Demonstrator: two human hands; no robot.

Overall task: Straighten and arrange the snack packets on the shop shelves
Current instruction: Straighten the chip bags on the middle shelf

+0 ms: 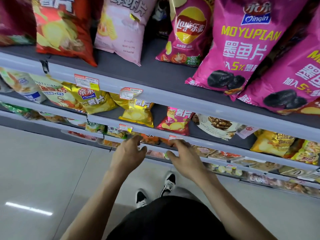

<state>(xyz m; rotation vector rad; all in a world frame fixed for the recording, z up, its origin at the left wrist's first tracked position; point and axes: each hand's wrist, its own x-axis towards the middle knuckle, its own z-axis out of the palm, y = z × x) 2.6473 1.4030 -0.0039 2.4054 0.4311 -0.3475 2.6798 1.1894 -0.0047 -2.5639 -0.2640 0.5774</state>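
Left hand point(129, 152) and right hand point(184, 155) reach at the orange packets point(150, 139), fingertips hidden under the shelf rail point(155, 133) just above them, so I cannot tell either grip. A blind tug could spill packets onto the floor point(52, 161) below them. The price tag point(175, 137) above them crowds the reach

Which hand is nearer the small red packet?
Right. The right hand is just below the small red packet; the left hand is below it too, but farther off to the left.

Glossy pale tiled floor point(43, 161) — grey tiered shelving point(173, 99) above.
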